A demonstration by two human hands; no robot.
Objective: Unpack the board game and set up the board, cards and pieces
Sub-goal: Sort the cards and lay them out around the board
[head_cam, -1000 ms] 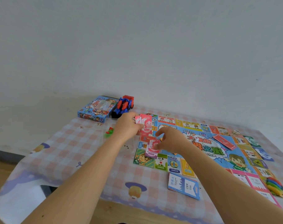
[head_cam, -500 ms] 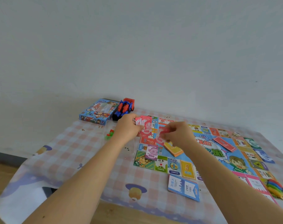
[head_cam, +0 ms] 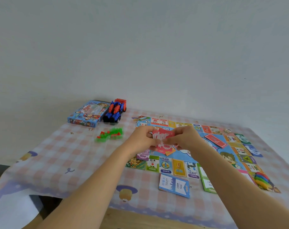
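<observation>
Nearest edge: pink-and-white checked plastic tablecloth (head_cam: 58, 154) is covering the table, cartoon prints showing on it.

On the cloth, just short of the board: blue-and-white rectangular property cards (head_cam: 174, 185) are lying face up in a small pile. A green-and-white card (head_cam: 206, 180) is lying to their right, partly hidden under the right forearm.

Far right: a cluster of rainbow-coloured plastic pawns (head_cam: 261, 180) is sitting on the board's near right corner.

Flat, colourful paper game board (head_cam: 206, 151) is lying unfolded on the right half of the table. A purple paper 500 note (head_cam: 143, 155) is resting on its near left corner.

Above that corner, both hands are meeting. Left hand (head_cam: 143, 139) and right hand (head_cam: 185, 138) are both pinching one bunch of pink-red paper money notes (head_cam: 163, 139), fingers curled round its two ends, the bunch held above the board.

Further in, a red rectangular card deck (head_cam: 215, 140) is lying on the board's blue centre.

Left of the hands, green and red small plastic houses (head_cam: 110, 134) are lying heaped on the cloth.

Far left, by the wall: blue cardboard game box (head_cam: 86, 115) is lying flat, a blue-and-red plastic toy truck (head_cam: 114, 110) standing just beside it.
</observation>
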